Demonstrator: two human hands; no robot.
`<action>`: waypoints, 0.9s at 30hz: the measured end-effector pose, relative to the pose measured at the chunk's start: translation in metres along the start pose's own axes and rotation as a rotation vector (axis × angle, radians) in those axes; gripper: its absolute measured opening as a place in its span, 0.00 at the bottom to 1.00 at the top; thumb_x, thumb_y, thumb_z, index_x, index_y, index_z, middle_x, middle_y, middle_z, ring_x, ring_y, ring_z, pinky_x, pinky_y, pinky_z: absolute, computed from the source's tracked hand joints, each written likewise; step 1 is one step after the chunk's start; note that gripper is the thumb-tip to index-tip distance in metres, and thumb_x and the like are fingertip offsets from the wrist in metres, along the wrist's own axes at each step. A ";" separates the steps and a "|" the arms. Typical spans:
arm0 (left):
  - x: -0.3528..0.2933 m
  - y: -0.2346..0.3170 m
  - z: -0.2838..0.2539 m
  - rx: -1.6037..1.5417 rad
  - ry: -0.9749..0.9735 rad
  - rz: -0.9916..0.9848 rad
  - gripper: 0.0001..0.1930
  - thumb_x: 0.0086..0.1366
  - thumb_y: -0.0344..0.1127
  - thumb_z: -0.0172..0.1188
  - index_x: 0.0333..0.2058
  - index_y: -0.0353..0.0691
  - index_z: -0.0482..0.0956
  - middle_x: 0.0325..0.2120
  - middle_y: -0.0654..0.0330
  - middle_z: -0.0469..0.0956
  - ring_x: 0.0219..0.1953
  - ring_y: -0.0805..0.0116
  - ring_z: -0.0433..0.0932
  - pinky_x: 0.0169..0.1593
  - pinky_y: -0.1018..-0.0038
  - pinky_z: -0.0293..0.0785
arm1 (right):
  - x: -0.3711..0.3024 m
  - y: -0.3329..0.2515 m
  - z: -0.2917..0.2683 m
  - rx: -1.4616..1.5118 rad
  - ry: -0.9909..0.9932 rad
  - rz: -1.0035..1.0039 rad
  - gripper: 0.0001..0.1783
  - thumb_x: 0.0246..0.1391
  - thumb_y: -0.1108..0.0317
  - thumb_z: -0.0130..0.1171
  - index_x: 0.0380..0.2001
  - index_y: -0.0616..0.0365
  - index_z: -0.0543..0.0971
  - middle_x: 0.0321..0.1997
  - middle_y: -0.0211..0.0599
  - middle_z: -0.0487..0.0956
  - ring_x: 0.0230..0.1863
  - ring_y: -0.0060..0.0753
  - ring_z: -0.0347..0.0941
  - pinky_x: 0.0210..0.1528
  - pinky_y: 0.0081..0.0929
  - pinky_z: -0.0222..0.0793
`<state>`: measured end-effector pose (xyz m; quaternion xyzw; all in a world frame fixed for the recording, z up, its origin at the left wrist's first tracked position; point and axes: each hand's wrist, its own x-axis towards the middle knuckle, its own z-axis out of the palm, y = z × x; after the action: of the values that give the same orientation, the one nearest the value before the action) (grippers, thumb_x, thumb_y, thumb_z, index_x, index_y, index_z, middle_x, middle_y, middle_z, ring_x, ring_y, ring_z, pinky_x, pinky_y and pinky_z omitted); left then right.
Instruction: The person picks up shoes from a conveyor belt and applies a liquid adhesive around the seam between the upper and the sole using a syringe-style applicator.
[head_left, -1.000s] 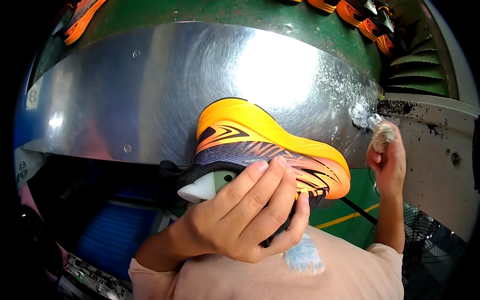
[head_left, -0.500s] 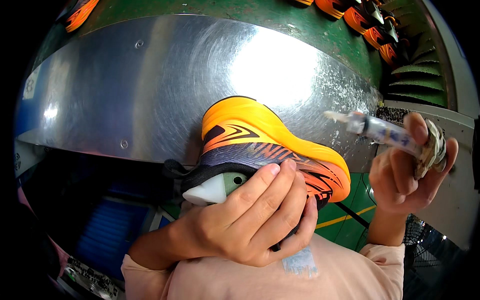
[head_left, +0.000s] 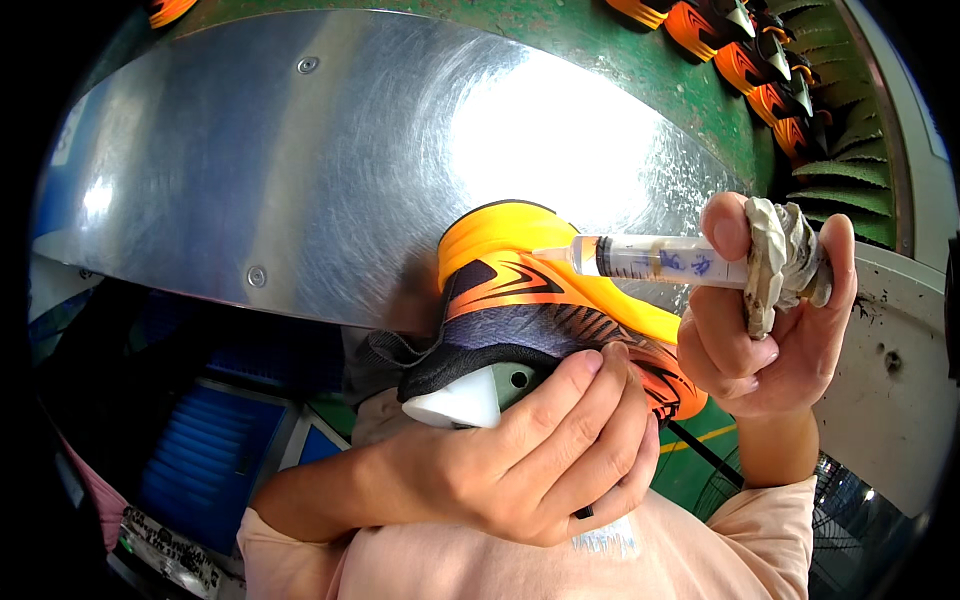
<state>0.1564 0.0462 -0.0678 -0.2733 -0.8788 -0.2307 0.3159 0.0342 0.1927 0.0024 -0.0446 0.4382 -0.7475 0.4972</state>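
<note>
The step in hand looks like fine placement of the syringe's tip along the running shoe's sole line; contact cannot be told. The left hand's fingers clasp the shoe, sole toward the far side, at the metal worktop's near edge; the right hand's fingers grip the syringe's wrapped end. The next move seems to call for a steady shoe. Room opens toward the worktop's left end; more sneakers sit beyond its far right corner.
</note>
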 end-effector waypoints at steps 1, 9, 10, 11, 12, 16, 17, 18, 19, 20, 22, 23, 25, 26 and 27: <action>0.000 0.001 0.000 -0.007 0.004 -0.005 0.03 0.60 0.35 0.52 0.33 0.48 0.73 0.33 0.61 0.79 0.39 0.66 0.80 0.48 0.72 0.73 | 0.000 -0.001 0.000 -0.023 -0.010 -0.004 0.34 0.60 0.34 0.26 0.42 0.58 0.57 0.10 0.25 0.58 0.07 0.16 0.44 0.09 0.14 0.45; -0.001 -0.001 -0.001 0.018 0.004 0.014 0.04 0.58 0.34 0.54 0.33 0.49 0.74 0.33 0.61 0.78 0.40 0.66 0.80 0.46 0.73 0.73 | -0.006 -0.005 0.020 -0.211 0.170 0.056 0.36 0.57 0.31 0.29 0.38 0.60 0.56 0.08 0.25 0.56 0.05 0.16 0.46 0.08 0.15 0.44; -0.002 -0.001 -0.001 0.013 0.005 0.012 0.04 0.58 0.34 0.54 0.33 0.49 0.74 0.33 0.62 0.78 0.40 0.65 0.80 0.45 0.73 0.74 | -0.007 -0.005 0.024 -0.234 0.190 0.059 0.37 0.57 0.31 0.29 0.38 0.60 0.56 0.08 0.25 0.56 0.05 0.17 0.46 0.07 0.15 0.44; -0.002 -0.001 -0.002 0.012 0.004 0.009 0.04 0.58 0.34 0.54 0.33 0.49 0.74 0.33 0.61 0.78 0.40 0.65 0.80 0.45 0.73 0.74 | -0.008 -0.005 0.023 -0.263 0.163 0.052 0.37 0.57 0.30 0.30 0.38 0.60 0.56 0.08 0.26 0.56 0.05 0.17 0.47 0.07 0.16 0.44; -0.003 -0.001 -0.003 0.011 0.002 0.007 0.04 0.58 0.34 0.54 0.33 0.50 0.74 0.33 0.61 0.78 0.39 0.65 0.80 0.46 0.73 0.74 | -0.010 -0.006 0.022 -0.268 0.147 0.048 0.37 0.57 0.31 0.30 0.38 0.60 0.56 0.07 0.26 0.57 0.05 0.17 0.47 0.07 0.16 0.44; 0.002 -0.005 -0.009 -0.011 -0.043 0.026 0.05 0.57 0.32 0.55 0.34 0.49 0.75 0.34 0.59 0.78 0.39 0.64 0.80 0.46 0.73 0.74 | -0.015 -0.016 0.008 -0.231 0.070 -0.051 0.33 0.59 0.34 0.32 0.39 0.59 0.58 0.08 0.26 0.57 0.05 0.17 0.47 0.07 0.17 0.44; 0.005 -0.007 -0.009 -0.023 -0.068 0.022 0.06 0.57 0.32 0.55 0.34 0.49 0.75 0.34 0.59 0.78 0.39 0.63 0.80 0.46 0.72 0.74 | -0.020 -0.022 0.000 -0.206 0.103 -0.158 0.32 0.59 0.35 0.33 0.41 0.57 0.59 0.08 0.25 0.56 0.06 0.17 0.46 0.07 0.17 0.43; 0.007 -0.009 -0.011 -0.033 -0.087 0.028 0.07 0.56 0.31 0.56 0.35 0.48 0.75 0.34 0.58 0.78 0.38 0.63 0.80 0.46 0.72 0.74 | -0.023 -0.029 -0.008 -0.196 0.152 -0.281 0.30 0.60 0.37 0.33 0.42 0.56 0.60 0.09 0.24 0.56 0.07 0.16 0.45 0.07 0.16 0.43; 0.010 -0.011 -0.013 -0.045 -0.108 0.035 0.08 0.56 0.30 0.56 0.35 0.48 0.75 0.35 0.58 0.78 0.38 0.62 0.80 0.46 0.72 0.74 | -0.026 -0.031 -0.020 -0.207 0.230 -0.381 0.28 0.61 0.38 0.34 0.43 0.55 0.61 0.09 0.23 0.55 0.08 0.16 0.44 0.08 0.16 0.42; 0.015 -0.012 -0.015 -0.078 -0.133 -0.003 0.11 0.54 0.29 0.58 0.37 0.47 0.75 0.37 0.56 0.77 0.38 0.61 0.80 0.45 0.69 0.75 | -0.032 -0.032 -0.033 -0.258 0.378 -0.470 0.28 0.62 0.40 0.34 0.44 0.55 0.64 0.12 0.22 0.56 0.10 0.14 0.46 0.09 0.14 0.41; 0.024 -0.027 -0.015 -0.096 -0.098 -0.005 0.15 0.50 0.29 0.63 0.39 0.44 0.75 0.38 0.53 0.77 0.37 0.59 0.80 0.44 0.67 0.76 | -0.048 -0.024 -0.067 -0.373 0.736 -0.574 0.25 0.62 0.44 0.38 0.43 0.54 0.70 0.15 0.20 0.57 0.14 0.13 0.49 0.15 0.13 0.47; 0.028 -0.043 -0.014 -0.180 -0.066 -0.019 0.17 0.48 0.30 0.65 0.40 0.42 0.75 0.38 0.52 0.77 0.38 0.59 0.80 0.45 0.68 0.76 | -0.067 -0.015 -0.096 -0.569 0.660 -0.527 0.22 0.63 0.47 0.41 0.42 0.56 0.69 0.20 0.23 0.62 0.18 0.14 0.53 0.19 0.15 0.49; 0.046 -0.068 -0.016 -0.306 0.026 -0.115 0.22 0.46 0.29 0.69 0.42 0.38 0.74 0.39 0.52 0.76 0.40 0.59 0.78 0.46 0.69 0.75 | -0.089 0.018 -0.117 -0.454 0.706 -0.434 0.16 0.62 0.53 0.46 0.42 0.54 0.69 0.21 0.22 0.62 0.21 0.15 0.54 0.22 0.13 0.51; 0.052 -0.082 -0.015 -0.311 0.123 -0.209 0.24 0.45 0.29 0.70 0.43 0.36 0.74 0.39 0.53 0.76 0.41 0.60 0.77 0.47 0.69 0.74 | -0.106 0.030 -0.117 -0.383 0.693 -0.328 0.16 0.62 0.54 0.48 0.43 0.54 0.69 0.22 0.21 0.62 0.23 0.17 0.57 0.24 0.17 0.55; 0.062 -0.092 -0.013 -0.334 0.224 -0.287 0.26 0.44 0.28 0.72 0.43 0.35 0.73 0.39 0.54 0.76 0.42 0.61 0.76 0.48 0.69 0.73 | -0.120 0.044 -0.123 -0.611 0.717 -0.380 0.17 0.60 0.54 0.50 0.45 0.54 0.69 0.24 0.24 0.65 0.24 0.20 0.62 0.25 0.20 0.59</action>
<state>0.0635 -0.0092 -0.0382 -0.1667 -0.8177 -0.4442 0.3259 0.0637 0.3569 -0.0597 -0.0073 0.7642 -0.6307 0.1350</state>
